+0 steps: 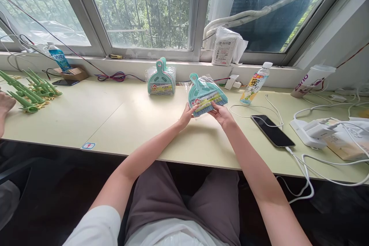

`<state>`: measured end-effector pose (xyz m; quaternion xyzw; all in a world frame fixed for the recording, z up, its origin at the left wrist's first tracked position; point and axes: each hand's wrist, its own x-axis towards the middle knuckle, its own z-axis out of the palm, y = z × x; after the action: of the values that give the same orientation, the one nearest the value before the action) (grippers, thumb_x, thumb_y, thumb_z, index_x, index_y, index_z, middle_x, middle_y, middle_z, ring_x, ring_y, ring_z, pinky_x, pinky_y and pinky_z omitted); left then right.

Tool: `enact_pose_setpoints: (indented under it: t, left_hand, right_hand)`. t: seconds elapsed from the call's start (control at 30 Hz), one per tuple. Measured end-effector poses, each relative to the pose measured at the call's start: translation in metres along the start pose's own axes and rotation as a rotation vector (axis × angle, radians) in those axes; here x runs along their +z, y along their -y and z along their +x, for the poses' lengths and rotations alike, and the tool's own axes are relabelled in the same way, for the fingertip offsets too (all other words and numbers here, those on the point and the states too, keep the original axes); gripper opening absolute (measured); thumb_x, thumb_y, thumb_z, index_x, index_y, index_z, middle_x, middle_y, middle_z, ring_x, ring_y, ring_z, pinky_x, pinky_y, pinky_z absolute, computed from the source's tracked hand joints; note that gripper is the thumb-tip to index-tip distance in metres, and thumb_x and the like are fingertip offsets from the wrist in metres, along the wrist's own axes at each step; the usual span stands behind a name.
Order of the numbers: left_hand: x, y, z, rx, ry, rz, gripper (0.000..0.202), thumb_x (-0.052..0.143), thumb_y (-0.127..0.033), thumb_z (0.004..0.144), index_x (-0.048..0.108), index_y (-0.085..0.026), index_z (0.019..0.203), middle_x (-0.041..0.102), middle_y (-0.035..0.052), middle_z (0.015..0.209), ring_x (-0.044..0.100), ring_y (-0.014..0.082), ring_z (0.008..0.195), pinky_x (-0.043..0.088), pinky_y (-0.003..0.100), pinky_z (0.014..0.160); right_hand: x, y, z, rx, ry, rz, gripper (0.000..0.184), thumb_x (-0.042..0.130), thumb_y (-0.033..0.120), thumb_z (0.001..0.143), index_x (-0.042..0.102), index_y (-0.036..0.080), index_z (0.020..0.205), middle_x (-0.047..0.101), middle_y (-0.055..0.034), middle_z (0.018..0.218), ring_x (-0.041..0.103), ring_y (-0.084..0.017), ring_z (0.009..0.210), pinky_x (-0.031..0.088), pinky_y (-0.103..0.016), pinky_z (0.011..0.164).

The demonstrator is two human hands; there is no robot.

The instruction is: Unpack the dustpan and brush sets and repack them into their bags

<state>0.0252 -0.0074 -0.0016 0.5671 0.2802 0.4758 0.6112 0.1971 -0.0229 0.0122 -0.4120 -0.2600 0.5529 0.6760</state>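
Teal dustpan set (205, 94), pinched by my left hand (186, 117) and right hand (221, 115), looks bagged, sealing unclear; left of it stands a bagged stack (161, 78).

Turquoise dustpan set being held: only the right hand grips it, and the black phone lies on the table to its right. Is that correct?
Not only the right hand: the head view shows the left hand gripping the turquoise dustpan set too. The black phone does lie on the table to the set's right.
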Motion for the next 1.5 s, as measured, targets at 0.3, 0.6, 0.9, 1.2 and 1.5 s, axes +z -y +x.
enact_pose_setpoints:
  t: [0.3,0.6,0.9,1.2,1.5]
  left_hand:
    - [-0.014,-0.014,-0.002,-0.251,0.606,0.076,0.059,0.057,-0.055,0.083,0.044,-0.027,0.133,0.051,0.0154,0.138,0.062,0.0298,0.109,0.048,0.048,0.091]
    - [-0.024,-0.019,0.012,0.060,0.138,-0.051,0.059,0.067,-0.048,0.078,0.046,-0.027,0.129,0.056,0.0084,0.132,0.052,0.0280,0.123,0.043,0.047,0.101]
    - [-0.027,-0.007,0.016,0.008,0.056,-0.055,0.056,0.076,-0.039,0.068,0.057,-0.016,0.116,0.065,0.0123,0.119,0.058,0.0325,0.116,0.044,0.050,0.101]
    - [-0.026,-0.016,0.016,0.026,0.079,-0.145,0.053,0.073,-0.034,0.071,0.057,-0.017,0.119,0.066,0.0105,0.118,0.060,0.0288,0.114,0.045,0.046,0.101]
    - [-0.023,-0.013,0.014,-0.041,0.016,-0.107,0.056,0.070,-0.029,0.070,0.050,-0.022,0.122,0.065,0.0063,0.116,0.065,0.0243,0.099,0.054,0.041,0.084]
  right_hand:
    - [0.004,0.000,-0.003,-0.182,0.005,0.113,0.027,0.073,0.019,0.074,0.064,0.020,0.099,0.073,-0.0033,0.095,0.069,-0.019,0.094,0.058,-0.034,0.089]
    - [0.010,-0.009,-0.002,-0.128,0.015,0.079,0.021,0.068,0.015,0.075,0.064,0.020,0.095,0.073,-0.0014,0.087,0.071,-0.019,0.085,0.061,-0.037,0.084]
    - [0.007,-0.012,0.003,-0.080,0.167,0.043,0.019,0.068,0.016,0.076,0.064,0.017,0.094,0.074,-0.0041,0.090,0.071,-0.018,0.080,0.060,-0.037,0.083]
    - [0.004,-0.003,0.003,-0.059,0.238,0.007,0.019,0.069,0.018,0.077,0.064,0.017,0.095,0.073,-0.0057,0.095,0.070,-0.021,0.089,0.057,-0.039,0.091]
    - [0.003,-0.003,0.003,-0.026,0.211,-0.062,0.014,0.059,0.017,0.082,0.063,0.019,0.096,0.073,-0.0036,0.098,0.070,-0.018,0.088,0.058,-0.036,0.086]
